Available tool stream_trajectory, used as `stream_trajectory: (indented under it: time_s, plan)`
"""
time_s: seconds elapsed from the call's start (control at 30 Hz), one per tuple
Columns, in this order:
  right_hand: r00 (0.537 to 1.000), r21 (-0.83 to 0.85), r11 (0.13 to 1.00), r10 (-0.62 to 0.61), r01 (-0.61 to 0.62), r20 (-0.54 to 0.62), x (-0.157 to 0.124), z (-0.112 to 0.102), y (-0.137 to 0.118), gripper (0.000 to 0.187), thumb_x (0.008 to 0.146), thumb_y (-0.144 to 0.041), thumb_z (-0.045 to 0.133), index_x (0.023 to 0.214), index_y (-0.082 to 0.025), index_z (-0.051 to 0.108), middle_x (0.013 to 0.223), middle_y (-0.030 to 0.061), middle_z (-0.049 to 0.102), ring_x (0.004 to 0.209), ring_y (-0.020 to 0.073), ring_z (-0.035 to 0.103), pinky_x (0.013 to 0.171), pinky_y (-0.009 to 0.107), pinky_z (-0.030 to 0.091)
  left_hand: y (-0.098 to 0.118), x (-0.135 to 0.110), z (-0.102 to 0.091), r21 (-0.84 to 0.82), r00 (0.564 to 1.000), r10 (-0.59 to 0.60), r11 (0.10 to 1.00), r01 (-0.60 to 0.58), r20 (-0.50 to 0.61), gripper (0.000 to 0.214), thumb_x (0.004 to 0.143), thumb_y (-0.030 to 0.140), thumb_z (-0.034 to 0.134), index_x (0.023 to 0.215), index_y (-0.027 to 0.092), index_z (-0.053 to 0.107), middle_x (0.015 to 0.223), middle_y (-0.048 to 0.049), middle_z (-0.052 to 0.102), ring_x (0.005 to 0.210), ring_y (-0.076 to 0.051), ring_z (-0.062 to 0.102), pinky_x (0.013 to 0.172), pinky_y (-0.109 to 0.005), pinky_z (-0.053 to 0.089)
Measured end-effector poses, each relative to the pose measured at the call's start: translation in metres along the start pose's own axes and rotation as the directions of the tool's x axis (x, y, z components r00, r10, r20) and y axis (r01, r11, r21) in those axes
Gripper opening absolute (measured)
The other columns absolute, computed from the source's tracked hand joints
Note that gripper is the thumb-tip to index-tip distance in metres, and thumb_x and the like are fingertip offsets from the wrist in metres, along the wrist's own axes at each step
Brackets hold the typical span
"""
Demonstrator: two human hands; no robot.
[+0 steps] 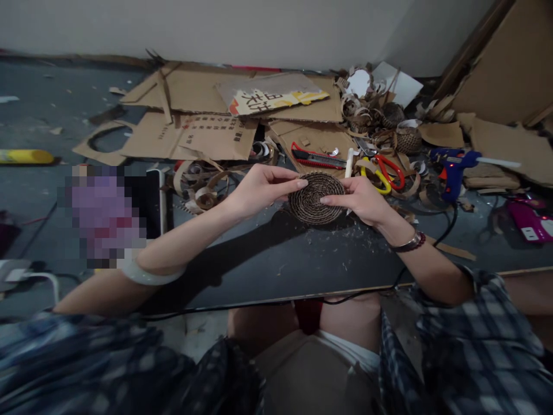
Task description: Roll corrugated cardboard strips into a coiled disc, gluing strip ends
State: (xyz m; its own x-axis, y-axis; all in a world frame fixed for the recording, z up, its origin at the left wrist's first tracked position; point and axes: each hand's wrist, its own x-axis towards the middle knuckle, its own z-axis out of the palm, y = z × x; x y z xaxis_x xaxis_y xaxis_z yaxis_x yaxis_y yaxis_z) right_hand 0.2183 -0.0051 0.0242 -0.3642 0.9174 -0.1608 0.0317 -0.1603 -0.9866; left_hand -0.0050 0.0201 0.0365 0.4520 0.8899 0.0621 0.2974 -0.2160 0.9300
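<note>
A round disc of coiled corrugated cardboard (pixel 317 202) is held up over the dark table, its spiral face towards me. My left hand (pixel 268 187) pinches its upper left edge between thumb and fingers. On the right edge, my right hand (pixel 360 199) grips the disc too, its thumb lying across the face near the centre. The fingers behind the disc are hidden. Just beyond it lie a red and black utility knife (pixel 317 157), a white stick-like thing (pixel 349 163) and scissors with red and yellow handles (pixel 389 173).
Flat cardboard pieces (pixel 207 135) lie across the back. Curled strips (pixel 205 184) and coiled scraps are heaped beyond my hands. At right are a blue glue gun (pixel 455 167) with a cord and a magenta power socket (pixel 531 219). A phone-like device (pixel 151 202) rests at left.
</note>
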Motion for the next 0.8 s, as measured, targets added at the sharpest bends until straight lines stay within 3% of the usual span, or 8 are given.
stream_trajectory:
  time_s: [0.17,0.27,0.33,0.47,0.57,0.63,0.8]
  plan:
    - [0.998,-0.056,0.997,-0.055,0.056,0.028,-0.001,0.001,-0.003,0.037,0.065,-0.038,0.079,0.093,-0.016,0.069,0.094,0.0061,0.071,0.084,0.0164,0.066,0.080,0.034,0.055,-0.002,0.000,-0.001,0.027,0.994,0.077,0.997,-0.079,0.074,0.032,0.076,0.041,0.071,0.097,0.017,0.069,0.081,-0.0065,0.073,0.070,-0.018,0.069,0.058,-0.027,0.054]
    - [0.991,-0.142,0.982,-0.132,0.126,-0.035,0.000,-0.001,-0.003,0.042,0.066,-0.037,0.078,0.101,-0.017,0.065,0.101,0.0064,0.069,0.090,0.0164,0.064,0.083,0.033,0.053,-0.005,0.001,-0.001,-0.001,0.995,0.023,1.000,-0.023,0.099,0.029,0.075,0.037,0.073,0.094,0.016,0.070,0.070,-0.0060,0.072,0.057,-0.015,0.066,0.048,-0.023,0.051]
    - [0.990,-0.186,0.977,-0.122,0.107,-0.070,0.001,-0.002,-0.001,0.042,0.066,-0.038,0.078,0.100,-0.017,0.064,0.094,0.0055,0.069,0.086,0.0157,0.064,0.080,0.032,0.052,-0.007,0.003,-0.004,-0.025,0.984,-0.003,1.000,0.008,0.177,0.027,0.074,0.034,0.073,0.095,0.016,0.071,0.067,-0.0050,0.072,0.054,-0.014,0.066,0.045,-0.021,0.050]
    - [0.999,-0.212,0.977,-0.008,0.000,-0.037,0.001,-0.001,0.003,0.040,0.067,-0.037,0.077,0.097,-0.015,0.065,0.082,0.0048,0.069,0.076,0.0150,0.064,0.070,0.030,0.051,-0.006,0.009,-0.021,0.033,0.939,0.014,0.999,-0.027,0.345,0.035,0.075,0.036,0.072,0.104,0.017,0.070,0.077,-0.0052,0.075,0.067,-0.017,0.071,0.055,-0.022,0.057]
    - [0.999,-0.215,0.977,-0.005,-0.002,-0.031,0.001,0.000,0.004,0.039,0.068,-0.036,0.077,0.097,-0.014,0.065,0.084,0.0052,0.069,0.077,0.0144,0.064,0.070,0.029,0.050,-0.004,0.012,-0.042,0.111,0.915,-0.056,0.994,0.013,0.399,0.043,0.078,0.038,0.070,0.112,0.012,0.066,0.086,-0.0095,0.075,0.077,-0.020,0.072,0.063,-0.025,0.060]
    - [0.999,-0.230,0.973,-0.034,0.024,-0.042,0.000,0.000,0.003,0.037,0.068,-0.036,0.076,0.097,-0.015,0.064,0.084,0.0048,0.068,0.075,0.0137,0.064,0.069,0.029,0.050,-0.003,0.014,-0.055,0.110,0.910,-0.081,0.993,0.039,0.407,0.047,0.083,0.038,0.067,0.118,0.007,0.061,0.093,-0.0122,0.074,0.082,-0.019,0.072,0.071,-0.029,0.061]
    - [0.994,-0.245,0.968,-0.076,0.055,-0.076,0.001,-0.001,0.001,0.036,0.069,-0.035,0.076,0.097,-0.015,0.063,0.083,0.0033,0.067,0.075,0.0133,0.063,0.069,0.029,0.050,-0.006,0.019,-0.073,0.084,0.952,-0.061,0.996,0.037,0.301,0.036,0.083,0.039,0.067,0.098,0.006,0.067,0.085,-0.0103,0.075,0.078,-0.018,0.072,0.072,-0.031,0.062]
